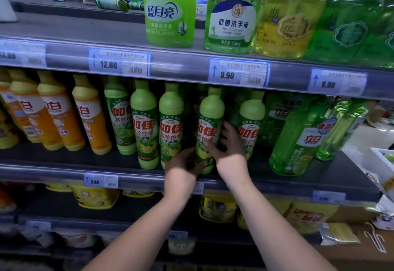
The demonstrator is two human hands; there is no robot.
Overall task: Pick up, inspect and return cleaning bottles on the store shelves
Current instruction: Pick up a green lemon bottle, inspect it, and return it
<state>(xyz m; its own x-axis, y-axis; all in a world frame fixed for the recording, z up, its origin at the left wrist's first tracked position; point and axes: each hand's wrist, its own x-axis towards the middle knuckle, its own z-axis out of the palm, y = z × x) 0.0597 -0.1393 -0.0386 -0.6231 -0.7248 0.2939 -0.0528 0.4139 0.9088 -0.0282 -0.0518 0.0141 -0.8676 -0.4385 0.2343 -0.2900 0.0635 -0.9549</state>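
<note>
Head view: the middle shelf [53, 171] is the big thing here, packed front to back with dish soap. There's an orange row [55, 117] off to the left, a fat clear refill [298, 140] on the right, and a tight line of green lime ones in between. The bottle [210, 125] being handled sits in that green line right at the front lip. Its left neighbour [171, 121] and right neighbour [250, 125] are just beside it. I honestly can't tell if its base is on the shelf or a hair off it.

What I'd worry about is how close together everything stands. If the bottle tilts or gets dragged sideways, it could clip a neighbour and knock it off the edge, since they all stand near the lip. It also looks glossy, so a loose hold could let it slide down through the fingers.

Both forearms reach in from below, roughly parallel. The left hand [183, 161] cups the bottom of the bottle from the left, fingers curled around its base. The right hand [229, 142] wraps the middle from the right, with the thumb [207, 143] lying across the front label and the fingers tucked behind, between it and the right neighbour. So both hands are grasping the same bottle, and neither one is slack.
</note>
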